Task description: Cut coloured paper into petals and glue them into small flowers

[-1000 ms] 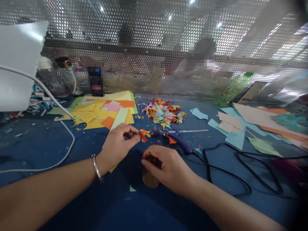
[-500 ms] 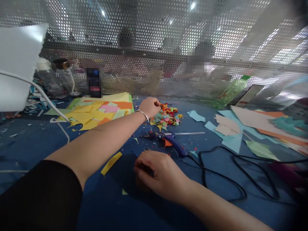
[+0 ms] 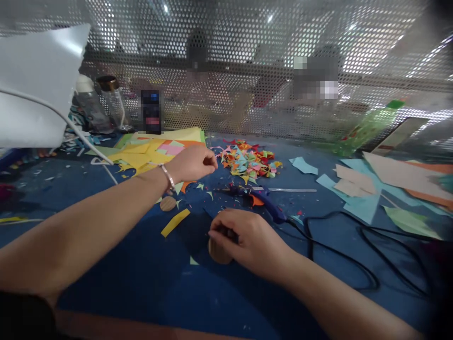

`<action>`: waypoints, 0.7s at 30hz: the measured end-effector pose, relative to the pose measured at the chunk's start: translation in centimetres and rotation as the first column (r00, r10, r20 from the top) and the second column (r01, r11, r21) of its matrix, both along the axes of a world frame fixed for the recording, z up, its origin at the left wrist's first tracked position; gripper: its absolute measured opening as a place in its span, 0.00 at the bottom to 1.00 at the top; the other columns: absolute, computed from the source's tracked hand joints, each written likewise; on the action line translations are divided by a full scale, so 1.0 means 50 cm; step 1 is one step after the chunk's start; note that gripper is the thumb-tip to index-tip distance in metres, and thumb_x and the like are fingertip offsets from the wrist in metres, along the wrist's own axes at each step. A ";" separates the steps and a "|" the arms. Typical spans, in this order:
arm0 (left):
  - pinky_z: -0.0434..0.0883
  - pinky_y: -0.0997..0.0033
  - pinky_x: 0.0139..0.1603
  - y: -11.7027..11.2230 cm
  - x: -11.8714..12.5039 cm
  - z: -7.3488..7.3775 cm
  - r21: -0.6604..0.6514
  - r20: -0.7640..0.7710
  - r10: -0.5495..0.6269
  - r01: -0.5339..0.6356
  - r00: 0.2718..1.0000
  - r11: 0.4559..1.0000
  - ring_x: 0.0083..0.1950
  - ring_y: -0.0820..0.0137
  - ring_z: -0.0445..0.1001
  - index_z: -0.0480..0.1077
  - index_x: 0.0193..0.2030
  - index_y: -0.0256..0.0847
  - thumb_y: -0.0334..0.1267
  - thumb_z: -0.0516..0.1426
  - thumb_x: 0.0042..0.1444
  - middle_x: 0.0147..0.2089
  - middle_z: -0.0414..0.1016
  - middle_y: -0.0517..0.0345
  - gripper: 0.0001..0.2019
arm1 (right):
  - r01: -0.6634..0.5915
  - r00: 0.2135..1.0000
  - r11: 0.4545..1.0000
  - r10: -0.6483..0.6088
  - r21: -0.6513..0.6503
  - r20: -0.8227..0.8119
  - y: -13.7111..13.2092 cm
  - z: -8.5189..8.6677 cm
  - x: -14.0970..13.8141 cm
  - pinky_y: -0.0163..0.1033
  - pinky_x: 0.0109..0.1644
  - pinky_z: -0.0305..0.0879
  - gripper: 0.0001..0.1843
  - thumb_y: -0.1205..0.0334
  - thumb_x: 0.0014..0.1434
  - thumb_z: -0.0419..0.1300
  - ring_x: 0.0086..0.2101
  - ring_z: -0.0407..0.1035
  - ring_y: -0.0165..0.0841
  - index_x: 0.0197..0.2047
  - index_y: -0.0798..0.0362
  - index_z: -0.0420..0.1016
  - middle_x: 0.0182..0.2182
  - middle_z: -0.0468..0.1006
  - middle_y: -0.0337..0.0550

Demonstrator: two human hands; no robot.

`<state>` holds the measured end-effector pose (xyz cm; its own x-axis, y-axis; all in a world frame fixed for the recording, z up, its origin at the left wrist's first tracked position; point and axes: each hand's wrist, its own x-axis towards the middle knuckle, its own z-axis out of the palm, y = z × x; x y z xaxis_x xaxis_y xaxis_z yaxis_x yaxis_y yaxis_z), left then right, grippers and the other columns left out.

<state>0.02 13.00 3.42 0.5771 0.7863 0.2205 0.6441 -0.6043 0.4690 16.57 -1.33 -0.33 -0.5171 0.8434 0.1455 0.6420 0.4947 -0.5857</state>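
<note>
My left hand (image 3: 194,163) hovers at the left side of a heap of small coloured paper scraps (image 3: 249,160). Its fingers are curled into a pinch; whatever they hold is hidden. My right hand (image 3: 249,236), closer to me, is closed with thumb and fingers curled about a round wooden disc (image 3: 220,252), whose lower part shows beneath the thumb. Another wooden disc (image 3: 168,203) lies under my left wrist, beside a yellow paper strip (image 3: 176,223). Just beyond my right hand is a blue glue gun (image 3: 269,205).
A black cord (image 3: 339,264) loops over the blue table at right. Paper sheets lie at left (image 3: 141,153) and right (image 3: 392,177). Bottles (image 3: 92,111), a phone (image 3: 151,113) and a green-capped bottle (image 3: 371,127) stand along the perforated metal screen (image 3: 233,56).
My left hand has drawn back leftward from the scrap heap. The wooden disc under my right hand now shows more clearly, and the other disc has come into sight. The view has shifted slightly.
</note>
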 end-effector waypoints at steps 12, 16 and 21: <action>0.58 0.72 0.25 -0.201 -0.147 -0.015 -0.130 -0.247 0.035 -0.068 0.968 0.989 0.29 0.67 0.72 0.74 0.27 0.45 0.42 0.66 0.44 0.28 0.77 0.58 0.06 | 0.044 0.998 0.999 -0.042 -0.030 0.044 -0.001 -0.002 -0.007 0.35 0.31 0.61 0.08 0.62 0.63 0.57 0.28 0.68 0.30 0.34 0.52 0.75 0.28 0.76 0.40; 0.61 0.73 0.26 -0.201 -0.149 -0.015 -0.287 -0.192 -0.058 0.001 0.980 0.958 0.27 0.69 0.73 0.75 0.32 0.44 0.39 0.62 0.51 0.28 0.77 0.60 0.03 | 0.059 0.997 0.998 -0.058 -0.023 0.060 -0.001 -0.003 -0.007 0.35 0.30 0.60 0.08 0.62 0.63 0.57 0.27 0.68 0.30 0.33 0.52 0.75 0.27 0.76 0.40; 0.64 0.69 0.34 -0.128 -0.179 -0.042 0.073 -0.044 0.259 -0.255 0.965 0.964 0.32 0.67 0.74 0.74 0.38 0.41 0.40 0.58 0.54 0.36 0.79 0.54 0.08 | 0.063 0.997 0.997 -0.061 -0.043 0.049 -0.001 -0.006 -0.008 0.34 0.28 0.59 0.09 0.61 0.63 0.56 0.24 0.66 0.30 0.32 0.52 0.74 0.25 0.74 0.38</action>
<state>-8.93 6.58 1.34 0.3694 0.8945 0.2518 0.8044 -0.4435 0.3953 16.17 -1.38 -0.61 -0.4691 0.8792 0.0835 0.6985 0.4272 -0.5741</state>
